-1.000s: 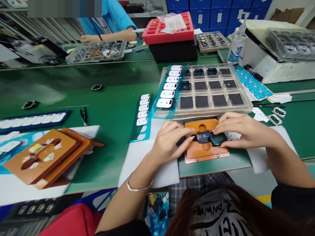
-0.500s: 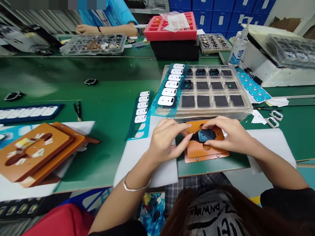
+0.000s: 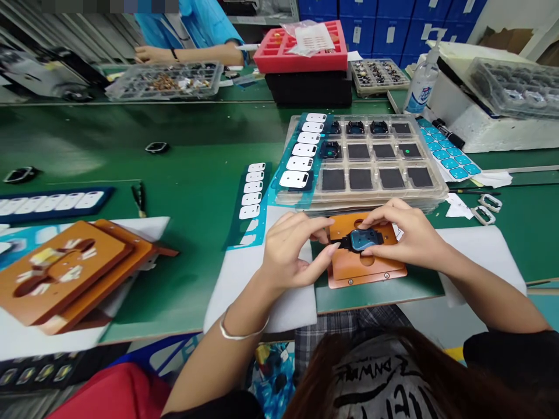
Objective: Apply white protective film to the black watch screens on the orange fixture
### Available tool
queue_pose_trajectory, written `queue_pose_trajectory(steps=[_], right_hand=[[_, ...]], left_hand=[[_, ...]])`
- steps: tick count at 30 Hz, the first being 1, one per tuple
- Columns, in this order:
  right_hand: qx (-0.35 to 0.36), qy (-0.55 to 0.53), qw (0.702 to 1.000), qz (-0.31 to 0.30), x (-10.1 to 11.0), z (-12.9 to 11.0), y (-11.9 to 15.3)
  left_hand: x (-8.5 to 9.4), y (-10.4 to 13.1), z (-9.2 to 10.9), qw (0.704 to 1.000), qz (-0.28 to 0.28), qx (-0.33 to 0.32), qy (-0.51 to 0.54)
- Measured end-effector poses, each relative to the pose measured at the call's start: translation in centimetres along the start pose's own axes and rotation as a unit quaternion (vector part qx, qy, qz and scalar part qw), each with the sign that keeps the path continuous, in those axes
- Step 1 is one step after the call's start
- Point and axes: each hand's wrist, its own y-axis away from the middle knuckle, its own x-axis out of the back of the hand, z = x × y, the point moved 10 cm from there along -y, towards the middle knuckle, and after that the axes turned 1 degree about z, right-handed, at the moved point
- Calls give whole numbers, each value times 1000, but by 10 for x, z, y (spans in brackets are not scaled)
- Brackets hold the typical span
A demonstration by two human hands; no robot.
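Both hands meet on the dark part (image 3: 364, 239) on the orange jig (image 3: 362, 263): left hand (image 3: 293, 254) pinches its edge, right hand (image 3: 404, 233) presses it

Electronics assembly workshop; long green bench (image 3: 131, 145), compartmented parts trays (image 3: 437, 186), stacked blue bins (image 3: 379, 23), co-worker's sleeve (image 3: 205, 23) opposite

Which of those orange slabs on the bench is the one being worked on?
The small flat orange plate under both hands, carrying a dark blue-faced part. The larger orange stacked slabs lie untouched at far left.

Only partial upside-down letters, roughly "DNW", show on the person's shirt (image 3: 384, 372); nothing else reads.
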Motion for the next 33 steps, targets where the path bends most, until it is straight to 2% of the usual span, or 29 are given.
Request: queue_pose_trajectory(steps=[11, 14, 16, 18, 20, 22, 25, 27, 30, 33], right_hand=[[-30, 27, 998, -54, -7, 3, 0], [19, 26, 998, -46, -1, -6, -1], [95, 14, 993, -62, -2, -21, -2], [178, 11, 977, -117, -14, -38, -2], [238, 28, 952, -190, -36, -49, -3], [281, 59, 926, -245, -58, -56, -4], [318, 103, 895, -296, -85, -58, -5], [317, 126, 890, -303, -96, -56, -6], [307, 138, 896, -289, -101, -52, -7], [316, 122, 897, -285, -98, -54, -6]], left_hand=[[0, -1, 0, 1000, -2, 3, -10], [2, 0, 1, 1000, 11, -4, -16], [13, 2, 3, 998, 58, -20, -17], [31, 9, 6, 990, 135, -48, -7], [47, 17, 7, 976, 208, -68, -2], [56, 23, 5, 966, 250, -70, -8], [56, 24, -1, 966, 250, -57, -19], [54, 24, -4, 969, 240, -53, -24], [53, 27, -8, 968, 245, -51, -29], [51, 27, -10, 970, 238, -42, -30]])
